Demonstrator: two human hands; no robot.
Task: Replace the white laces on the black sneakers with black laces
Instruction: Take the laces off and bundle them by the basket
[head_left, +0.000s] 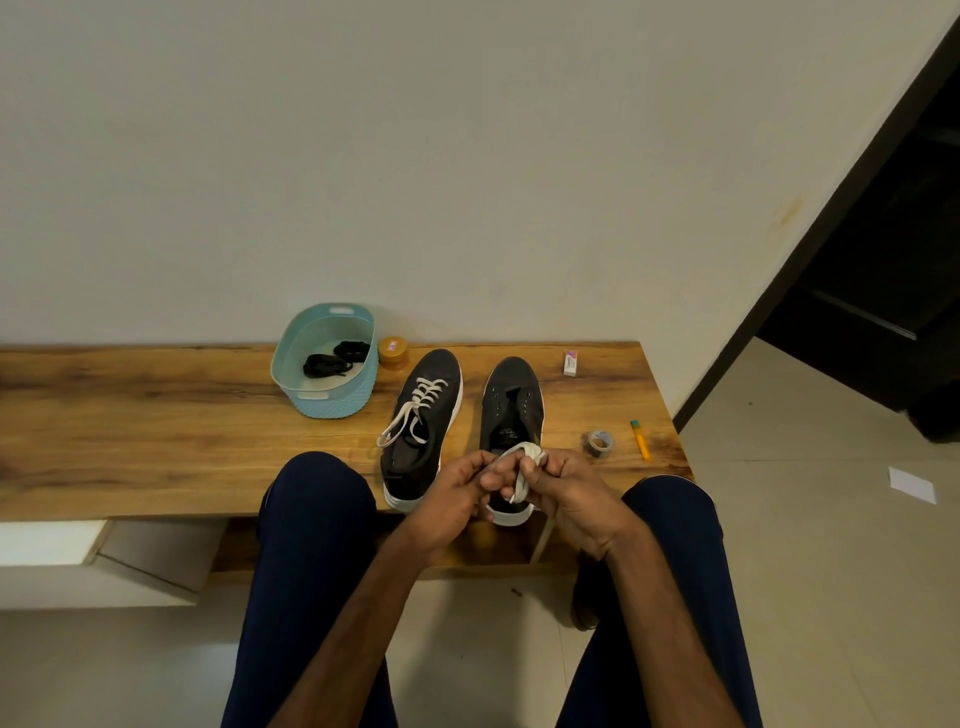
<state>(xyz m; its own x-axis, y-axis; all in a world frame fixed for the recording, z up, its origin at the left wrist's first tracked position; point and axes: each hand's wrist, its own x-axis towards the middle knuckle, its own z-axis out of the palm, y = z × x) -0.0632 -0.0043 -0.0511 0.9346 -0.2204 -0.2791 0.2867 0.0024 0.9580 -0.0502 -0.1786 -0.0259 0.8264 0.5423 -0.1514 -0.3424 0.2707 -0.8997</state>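
Two black sneakers stand side by side on the wooden bench (156, 415). The left sneaker (423, 415) carries a loosened white lace through its eyelets. The right sneaker (511, 405) has bare eyelets. Over its heel, both hands hold a bundled white lace (524, 462): my left hand (457, 499) pinches one part, and my right hand (566, 493) grips the bundle. Two coiled black laces (335, 358) lie inside the light blue basket (311, 405) at the back of the bench.
An orange-lidded jar (393, 353) stands between the basket and the left sneaker. A small white box (570, 362), a roll of tape (600, 442) and a yellow cutter (640, 439) lie right of the sneakers. My knees press against the bench's front edge.
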